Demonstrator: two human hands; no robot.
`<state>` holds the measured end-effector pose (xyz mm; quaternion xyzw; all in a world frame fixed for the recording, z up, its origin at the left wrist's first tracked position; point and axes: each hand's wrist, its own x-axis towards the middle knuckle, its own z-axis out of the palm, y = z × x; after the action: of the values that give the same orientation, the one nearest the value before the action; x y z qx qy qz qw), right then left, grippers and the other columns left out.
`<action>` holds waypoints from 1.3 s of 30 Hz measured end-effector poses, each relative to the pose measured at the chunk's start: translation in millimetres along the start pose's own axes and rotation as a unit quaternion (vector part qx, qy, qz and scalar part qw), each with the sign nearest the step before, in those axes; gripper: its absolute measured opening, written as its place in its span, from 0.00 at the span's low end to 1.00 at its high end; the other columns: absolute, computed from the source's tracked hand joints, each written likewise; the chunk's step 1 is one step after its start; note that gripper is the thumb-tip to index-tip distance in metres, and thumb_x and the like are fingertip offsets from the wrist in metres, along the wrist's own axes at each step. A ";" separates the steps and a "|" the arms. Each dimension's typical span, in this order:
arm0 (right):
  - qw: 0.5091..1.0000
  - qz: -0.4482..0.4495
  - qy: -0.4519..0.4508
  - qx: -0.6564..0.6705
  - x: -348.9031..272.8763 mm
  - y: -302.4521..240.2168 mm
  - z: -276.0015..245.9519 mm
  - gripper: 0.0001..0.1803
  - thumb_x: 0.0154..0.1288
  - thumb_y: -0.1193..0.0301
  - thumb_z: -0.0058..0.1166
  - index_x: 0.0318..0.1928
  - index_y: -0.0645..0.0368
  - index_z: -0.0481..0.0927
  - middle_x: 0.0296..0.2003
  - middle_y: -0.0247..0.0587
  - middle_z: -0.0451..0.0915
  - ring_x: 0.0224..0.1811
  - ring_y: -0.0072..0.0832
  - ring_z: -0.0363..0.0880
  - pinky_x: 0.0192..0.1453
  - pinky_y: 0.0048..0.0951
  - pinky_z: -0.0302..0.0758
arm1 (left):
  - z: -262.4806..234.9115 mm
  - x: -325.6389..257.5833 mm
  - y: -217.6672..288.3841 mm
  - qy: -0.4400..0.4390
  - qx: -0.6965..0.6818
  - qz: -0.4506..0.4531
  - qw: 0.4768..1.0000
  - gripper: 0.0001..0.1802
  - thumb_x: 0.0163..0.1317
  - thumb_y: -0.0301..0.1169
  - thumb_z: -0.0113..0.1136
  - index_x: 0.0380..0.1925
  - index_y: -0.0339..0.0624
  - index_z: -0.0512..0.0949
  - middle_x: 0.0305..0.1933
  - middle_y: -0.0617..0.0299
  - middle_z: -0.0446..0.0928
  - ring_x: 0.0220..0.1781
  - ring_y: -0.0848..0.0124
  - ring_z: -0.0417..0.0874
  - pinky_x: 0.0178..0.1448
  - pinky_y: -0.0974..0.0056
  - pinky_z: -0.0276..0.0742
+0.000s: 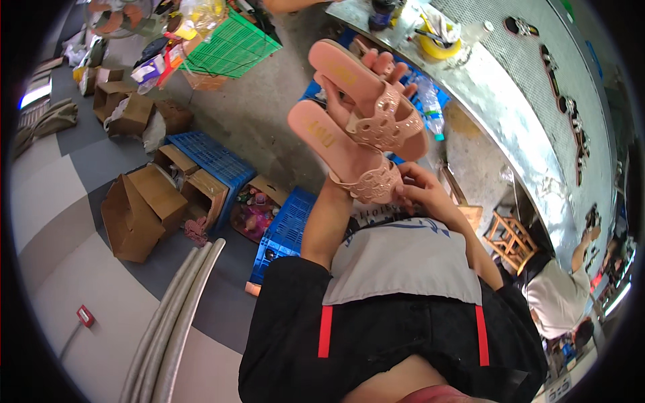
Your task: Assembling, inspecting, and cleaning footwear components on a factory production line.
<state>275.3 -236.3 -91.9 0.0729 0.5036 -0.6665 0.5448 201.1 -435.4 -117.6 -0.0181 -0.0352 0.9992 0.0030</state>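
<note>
Two pink slide sandals [349,77] are held up in front of me, their cut-out straps to the right and their heels to the upper left. My left hand [338,97] grips the upper sandal, its fingers showing past the far edge. Below it lies the second sandal [329,138], slanted across my left wrist. My right hand [426,190] has its fingers closed at the toe end of this lower sandal, by the strap [376,185]. Part of my left palm is hidden behind the sandals.
A conveyor line [500,87] carrying several dark sandals [549,64] runs along the right. A plastic bottle [430,107] is behind the sandals. Blue crates [211,161], cardboard boxes [144,208] and a green crate [232,47] stand left. Another person [554,299] is at the right.
</note>
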 end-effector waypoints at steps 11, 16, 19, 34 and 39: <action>0.980 -0.174 0.087 -0.040 -4.9 -35.9 5.3 0.31 0.66 0.65 0.63 0.66 0.61 0.71 0.55 0.36 0.78 0.58 0.19 0.74 0.61 0.26 0.71 | 4.4 -20.6 -17.5 0.031 0.070 -0.013 0.997 0.46 0.70 0.70 0.32 0.69 0.42 0.67 0.74 0.54 0.66 0.78 0.53 0.60 0.74 0.35 0.62; 0.914 -0.281 0.232 -0.179 -17.9 -40.4 -6.1 0.19 0.65 0.71 0.62 0.54 0.65 0.80 0.42 0.35 0.82 0.42 0.16 0.77 0.45 0.23 0.73 | 3.5 -61.7 2.8 0.108 0.134 -0.104 0.980 0.43 0.72 0.66 0.34 0.72 0.43 0.64 0.78 0.53 0.58 0.78 0.52 0.58 0.77 0.38 0.56; 0.832 -0.335 0.275 -0.346 -25.1 -50.0 0.0 0.18 0.63 0.74 0.61 0.54 0.63 0.81 0.37 0.40 0.80 0.37 0.27 0.79 0.40 0.26 0.73 | -34.6 -113.0 19.5 0.132 0.079 -0.067 0.986 0.41 0.73 0.64 0.35 0.71 0.44 0.65 0.77 0.51 0.61 0.77 0.51 0.61 0.78 0.40 0.55; 0.711 -0.507 0.272 -0.403 -24.1 -80.5 -4.5 0.22 0.51 0.84 0.64 0.50 0.63 0.82 0.41 0.46 0.83 0.41 0.41 0.82 0.45 0.34 0.78 | -46.6 -101.9 19.8 0.171 0.096 -0.008 0.980 0.33 0.76 0.51 0.33 0.67 0.37 0.67 0.65 0.38 0.73 0.62 0.46 0.79 0.66 0.40 0.76; 0.677 -0.534 0.278 -0.424 -23.3 -92.0 -7.0 0.23 0.50 0.85 0.64 0.50 0.63 0.82 0.42 0.45 0.83 0.41 0.41 0.82 0.46 0.33 0.78 | -16.2 -80.8 19.2 0.173 0.111 -0.015 0.979 0.36 0.74 0.57 0.32 0.56 0.34 0.74 0.58 0.36 0.78 0.56 0.39 0.82 0.59 0.39 0.81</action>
<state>207.8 -225.1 -25.8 -0.2652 0.8137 -0.5083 -0.0958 282.3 -453.9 -132.2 -0.1901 0.0762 0.9785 0.0260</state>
